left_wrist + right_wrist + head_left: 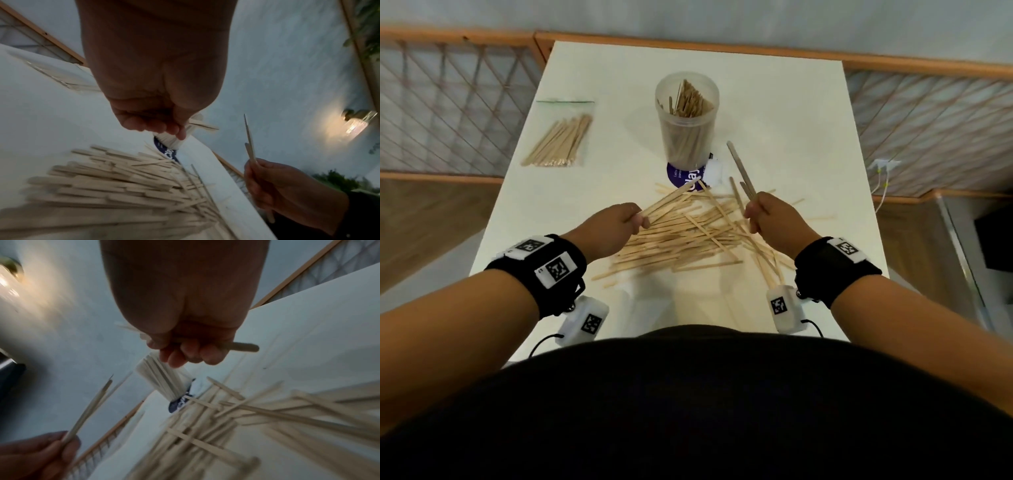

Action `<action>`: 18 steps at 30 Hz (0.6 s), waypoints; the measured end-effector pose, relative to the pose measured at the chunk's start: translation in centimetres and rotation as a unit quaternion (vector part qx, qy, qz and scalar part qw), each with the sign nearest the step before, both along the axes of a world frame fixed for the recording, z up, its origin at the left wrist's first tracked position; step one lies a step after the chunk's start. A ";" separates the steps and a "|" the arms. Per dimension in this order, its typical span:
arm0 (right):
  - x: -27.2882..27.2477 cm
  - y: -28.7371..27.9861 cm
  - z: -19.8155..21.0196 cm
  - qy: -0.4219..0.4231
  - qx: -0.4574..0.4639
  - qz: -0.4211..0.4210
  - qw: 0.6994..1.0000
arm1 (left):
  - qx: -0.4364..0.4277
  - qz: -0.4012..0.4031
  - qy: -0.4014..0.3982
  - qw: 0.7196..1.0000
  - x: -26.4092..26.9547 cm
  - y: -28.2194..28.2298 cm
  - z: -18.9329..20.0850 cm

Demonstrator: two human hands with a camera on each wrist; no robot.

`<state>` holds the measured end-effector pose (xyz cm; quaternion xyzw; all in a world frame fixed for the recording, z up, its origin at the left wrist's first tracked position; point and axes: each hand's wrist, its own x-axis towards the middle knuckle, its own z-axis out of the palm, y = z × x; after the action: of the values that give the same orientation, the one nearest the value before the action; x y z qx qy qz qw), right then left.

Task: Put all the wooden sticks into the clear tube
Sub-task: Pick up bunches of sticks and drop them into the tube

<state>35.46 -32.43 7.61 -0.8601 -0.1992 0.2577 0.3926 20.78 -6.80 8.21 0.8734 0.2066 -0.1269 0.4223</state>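
A clear tube point(687, 118) stands upright at the table's middle, holding many wooden sticks. A loose pile of sticks point(688, 233) lies in front of it, between my hands. My left hand point(625, 219) point(156, 120) grips a few sticks point(671, 198) that point toward the tube. My right hand point(765, 214) point(189, 352) holds a few sticks point(741, 169), raised and angled up to the far left. The right hand's sticks point(249, 142) show in the left wrist view. The left hand's sticks point(90, 408) show in the right wrist view. Both hands hover just above the pile.
A clear zip bag point(561, 137) with more sticks lies at the far left of the white table point(791, 120). A purple round label point(681, 173) and a small white piece point(714, 173) sit at the tube's base. Wooden lattice railings border the table.
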 end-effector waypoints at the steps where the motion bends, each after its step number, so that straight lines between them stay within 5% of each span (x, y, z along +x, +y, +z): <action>1: -0.2 0.7 0.9 0.026 0.044 -0.023 0.998 | -0.041 0.007 -0.007 0.999 0.3 -0.3 0.3; 5: -0.8 4.3 4.6 0.101 0.212 -0.089 0.968 | -0.175 0.030 -0.058 0.982 2.4 -1.4 2.6; 9: -0.4 7.8 7.9 0.115 0.297 -0.111 0.941 | -0.209 0.034 -0.092 0.973 5.5 -2.8 5.7; 18: -1.5 11.3 12.8 0.152 0.379 -0.113 0.906 | -0.308 -0.003 -0.143 0.941 7.7 -4.4 10.2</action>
<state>33.98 -21.14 20.38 -0.6137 -0.1209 0.2446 0.7409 28.48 -11.24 18.39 0.7104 0.0922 -0.0593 0.6952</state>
